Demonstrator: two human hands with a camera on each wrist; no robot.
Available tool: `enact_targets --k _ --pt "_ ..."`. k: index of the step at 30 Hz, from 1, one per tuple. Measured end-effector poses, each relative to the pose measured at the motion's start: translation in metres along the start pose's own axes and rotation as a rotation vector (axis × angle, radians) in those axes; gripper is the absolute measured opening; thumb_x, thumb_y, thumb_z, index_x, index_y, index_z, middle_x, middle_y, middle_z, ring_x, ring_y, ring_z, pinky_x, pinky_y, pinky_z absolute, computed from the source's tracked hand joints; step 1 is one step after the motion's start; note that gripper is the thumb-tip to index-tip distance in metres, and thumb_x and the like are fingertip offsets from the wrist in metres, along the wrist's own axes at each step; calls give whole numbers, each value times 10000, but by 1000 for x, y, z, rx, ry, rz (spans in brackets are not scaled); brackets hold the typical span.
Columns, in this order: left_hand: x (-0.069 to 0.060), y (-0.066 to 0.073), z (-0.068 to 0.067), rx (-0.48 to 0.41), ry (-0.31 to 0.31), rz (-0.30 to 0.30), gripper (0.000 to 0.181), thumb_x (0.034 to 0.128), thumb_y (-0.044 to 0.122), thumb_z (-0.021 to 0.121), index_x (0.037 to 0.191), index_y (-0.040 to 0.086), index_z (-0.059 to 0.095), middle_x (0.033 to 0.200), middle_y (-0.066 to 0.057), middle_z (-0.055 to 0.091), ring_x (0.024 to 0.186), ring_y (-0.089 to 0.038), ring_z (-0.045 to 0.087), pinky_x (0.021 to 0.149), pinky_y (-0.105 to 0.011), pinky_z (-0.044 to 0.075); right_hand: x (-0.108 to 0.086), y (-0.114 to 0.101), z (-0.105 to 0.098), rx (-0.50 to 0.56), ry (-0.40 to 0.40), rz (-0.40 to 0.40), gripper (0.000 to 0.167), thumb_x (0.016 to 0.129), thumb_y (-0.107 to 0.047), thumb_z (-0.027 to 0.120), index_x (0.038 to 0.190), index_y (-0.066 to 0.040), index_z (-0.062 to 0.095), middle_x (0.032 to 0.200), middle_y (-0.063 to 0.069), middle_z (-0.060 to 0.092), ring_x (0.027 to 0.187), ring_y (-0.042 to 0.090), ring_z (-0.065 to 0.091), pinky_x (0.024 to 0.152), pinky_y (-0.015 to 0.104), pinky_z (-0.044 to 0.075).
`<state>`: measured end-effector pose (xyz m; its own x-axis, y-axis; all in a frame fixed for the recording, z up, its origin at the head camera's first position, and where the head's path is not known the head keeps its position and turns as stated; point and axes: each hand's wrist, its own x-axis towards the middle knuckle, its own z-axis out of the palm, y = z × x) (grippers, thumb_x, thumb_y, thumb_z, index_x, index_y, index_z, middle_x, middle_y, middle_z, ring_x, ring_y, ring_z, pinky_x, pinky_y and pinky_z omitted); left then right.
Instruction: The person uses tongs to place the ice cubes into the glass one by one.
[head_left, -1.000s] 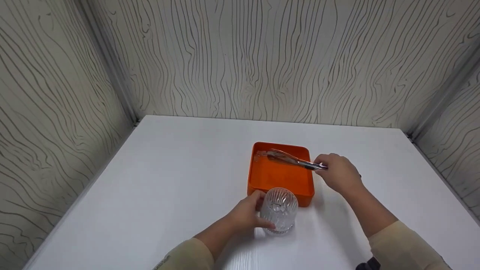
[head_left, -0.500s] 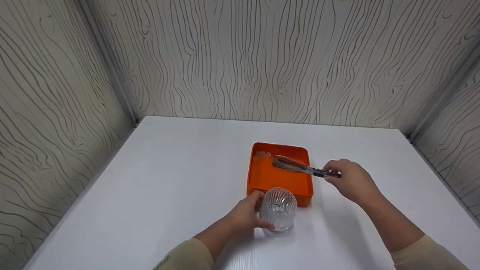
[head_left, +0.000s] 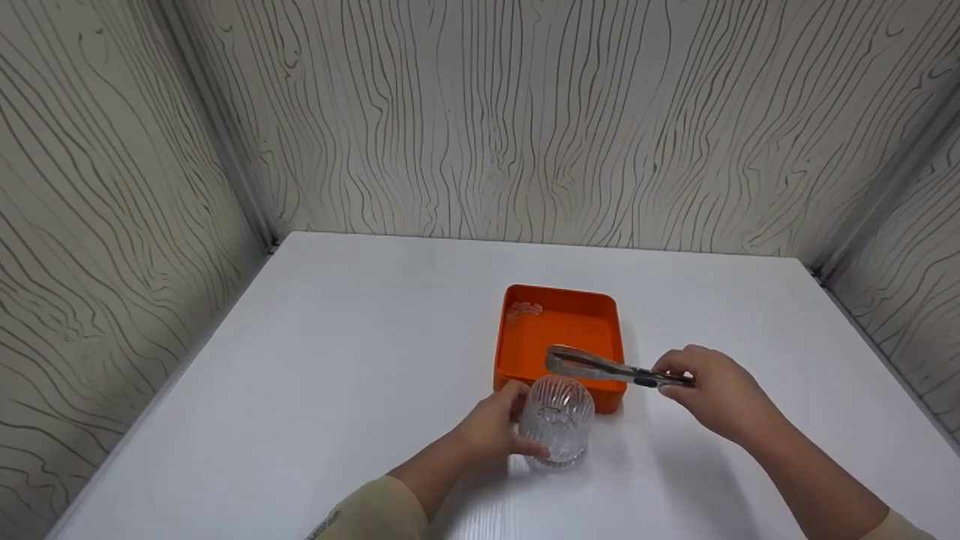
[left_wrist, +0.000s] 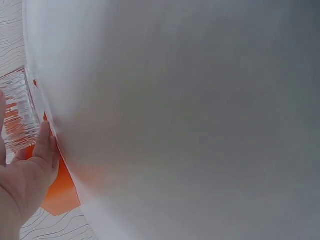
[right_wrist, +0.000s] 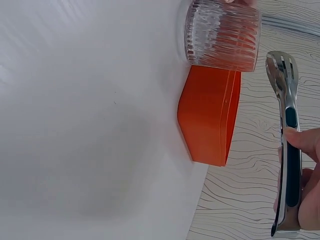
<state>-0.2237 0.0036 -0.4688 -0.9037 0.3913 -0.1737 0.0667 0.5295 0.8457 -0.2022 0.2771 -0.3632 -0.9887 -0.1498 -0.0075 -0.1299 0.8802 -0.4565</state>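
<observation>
My left hand (head_left: pixel 491 425) holds a clear ribbed glass (head_left: pixel 559 424) at its left side, thumb in front and fingers behind. The glass stands upright on the table against the front of an orange tray (head_left: pixel 559 337). Whitish shapes show low in the glass (left_wrist: pixel 20 112); whether they are its contents or its cut base is unclear. With my right hand (head_left: pixel 720 390) I grip metal tongs (right_wrist: pixel 287 125) with dark handle inserts. Their tips hover above the tray's front part, just behind the glass rim. Whether anything sits between the tips cannot be made out.
Several small clear pieces (head_left: pixel 525 309) lie in the tray's back left corner. The white table (head_left: pixel 360 337) is bounded at the back and sides by wood-grain patterned panels (head_left: pixel 487 120).
The tongs have come away from the clear pieces in the tray's back corner, toward me and the glass, with the right hand moving nearer. The left hand and glass stay put.
</observation>
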Motion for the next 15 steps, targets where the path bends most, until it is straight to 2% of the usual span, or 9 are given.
enact_targets --k 8,15 --pt "0 0 1 -27 5 -25 609 625 306 829 1100 298 447 1080 126 559 1045 -127 536 952 -387 433 -8 4 4 18 -21 -8 178 800 -86 684 892 -235 656 830 -24 548 742 171 487 608 284 440" --pt "1 -1 2 -21 11 -16 610 620 308 831 1093 304 446 1072 142 555 1040 -119 533 957 -387 429 -9 4 8 20 -23 -14 191 791 -81 693 882 -243 651 834 -35 557 769 166 503 638 294 455"
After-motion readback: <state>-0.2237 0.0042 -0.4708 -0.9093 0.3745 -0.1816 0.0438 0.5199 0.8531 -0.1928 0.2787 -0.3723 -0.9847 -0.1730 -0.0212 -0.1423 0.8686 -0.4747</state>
